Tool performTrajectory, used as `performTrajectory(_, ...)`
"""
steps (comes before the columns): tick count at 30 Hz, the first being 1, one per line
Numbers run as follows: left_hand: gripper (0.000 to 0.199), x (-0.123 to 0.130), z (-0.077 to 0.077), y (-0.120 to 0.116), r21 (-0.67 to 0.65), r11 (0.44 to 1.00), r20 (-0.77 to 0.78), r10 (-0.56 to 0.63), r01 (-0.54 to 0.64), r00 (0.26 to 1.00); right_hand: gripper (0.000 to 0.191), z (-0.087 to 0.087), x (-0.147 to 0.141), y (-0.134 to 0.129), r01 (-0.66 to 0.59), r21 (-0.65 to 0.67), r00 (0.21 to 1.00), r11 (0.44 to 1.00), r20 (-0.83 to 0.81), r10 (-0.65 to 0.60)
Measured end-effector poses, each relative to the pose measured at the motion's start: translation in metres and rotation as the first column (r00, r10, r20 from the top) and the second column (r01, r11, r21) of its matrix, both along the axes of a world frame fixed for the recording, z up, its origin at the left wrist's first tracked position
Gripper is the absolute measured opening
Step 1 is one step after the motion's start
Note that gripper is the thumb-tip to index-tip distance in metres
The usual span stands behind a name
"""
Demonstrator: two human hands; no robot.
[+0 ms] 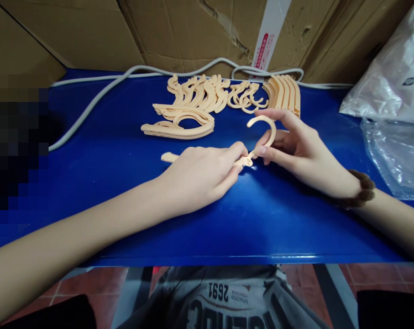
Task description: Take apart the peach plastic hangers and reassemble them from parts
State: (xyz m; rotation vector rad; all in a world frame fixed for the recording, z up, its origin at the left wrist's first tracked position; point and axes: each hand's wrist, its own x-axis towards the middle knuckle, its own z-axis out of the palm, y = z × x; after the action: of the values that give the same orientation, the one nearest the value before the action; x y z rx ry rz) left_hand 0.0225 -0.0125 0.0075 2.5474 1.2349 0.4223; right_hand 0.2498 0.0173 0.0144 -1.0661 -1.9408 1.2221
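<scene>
My left hand [201, 176] is closed around a cream plastic hanger arm [170, 157]. One end of the arm sticks out on the left, the other by my fingertips, and the middle is hidden under the hand. My right hand [290, 144] pinches a cream hanger hook [271, 130] between thumb and fingers, its curve pointing up and to the left. The hook's lower end meets the tip of the arm; whether the two are joined I cannot tell. Just behind my left hand lie folded hangers [179, 131] in a small stack.
Along the back sit several curved hanger arms [198, 93], loose hooks [244, 97] and another row of arms [285, 93]. A white cable [100, 98] runs behind them on the blue table [107, 183]. Cardboard boxes [193, 36] stand behind; plastic bags [388, 73] lie at right.
</scene>
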Motion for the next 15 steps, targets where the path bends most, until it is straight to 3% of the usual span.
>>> performTrajectory(2,0.01,-0.001,0.003,0.002,-0.271,0.962,0.256,0.038,0.034,0.966,0.047,0.008,0.002,0.003,0.045,0.086,0.999,0.995,0.025,-0.047)
performTrajectory(4,0.006,0.0,0.004,0.006,-0.51,0.85,0.467,0.149,0.128,0.871,0.037,0.016,0.01,0.014,0.142,0.207,0.987,0.968,0.048,-0.155)
performTrajectory(6,0.011,0.001,0.004,0.009,-0.634,0.75,0.563,0.28,0.189,0.778,0.026,0.023,0.023,0.031,0.283,0.336,0.945,0.898,0.063,-0.321)
performTrajectory(8,0.013,0.004,0.004,0.012,-0.694,0.693,0.578,0.374,0.196,0.725,0.014,0.027,0.038,0.05,0.422,0.397,0.873,0.815,0.064,-0.483)
performTrajectory(10,0.016,0.007,0.005,0.014,-0.748,0.642,0.552,0.462,0.169,0.694,0.016,0.028,0.05,0.068,0.508,0.401,0.794,0.762,0.125,-0.595)
performTrajectory(15,0.018,0.011,0.009,0.016,-0.84,0.53,0.476,0.619,0.114,0.624,0.024,0.014,0.063,0.098,0.619,0.306,0.685,0.724,0.241,-0.687)
